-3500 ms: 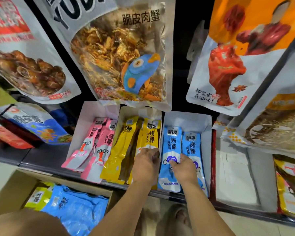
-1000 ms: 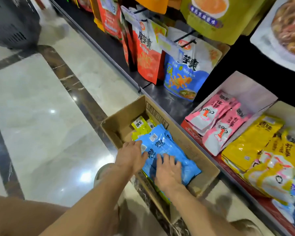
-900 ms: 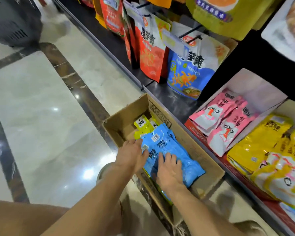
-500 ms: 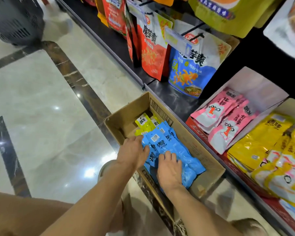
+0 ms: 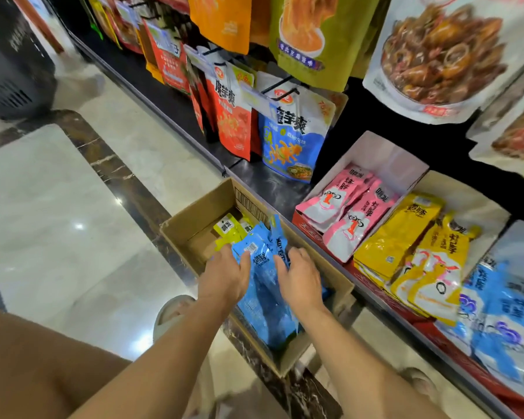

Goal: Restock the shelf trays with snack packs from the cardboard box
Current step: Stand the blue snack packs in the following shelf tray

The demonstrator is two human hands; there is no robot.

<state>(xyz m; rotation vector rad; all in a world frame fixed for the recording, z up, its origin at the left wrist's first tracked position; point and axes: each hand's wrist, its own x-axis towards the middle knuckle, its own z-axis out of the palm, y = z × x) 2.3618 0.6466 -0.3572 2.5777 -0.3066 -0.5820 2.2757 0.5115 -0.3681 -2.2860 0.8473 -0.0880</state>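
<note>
An open cardboard box (image 5: 191,225) stands on the floor against the shelf. It holds a stack of blue snack packs (image 5: 263,285) and a few yellow packs (image 5: 227,228) at its far end. My left hand (image 5: 224,276) presses the stack from the left and my right hand (image 5: 300,276) from the right, so the top blue packs tilt up on edge between them. On the shelf to the right, trays hold pink packs (image 5: 348,207), yellow packs (image 5: 412,252) and blue packs (image 5: 502,322).
Large snack bags hang on hooks above the trays, among them a blue bag (image 5: 291,137) and a red bag (image 5: 233,116). A dark basket (image 5: 9,71) stands far left on the shiny tiled floor (image 5: 58,207). My sandalled feet show beside the box.
I turned from the shelf trays down to the box. Over the last second both hands closed in on the blue stack and lifted its top packs on edge.
</note>
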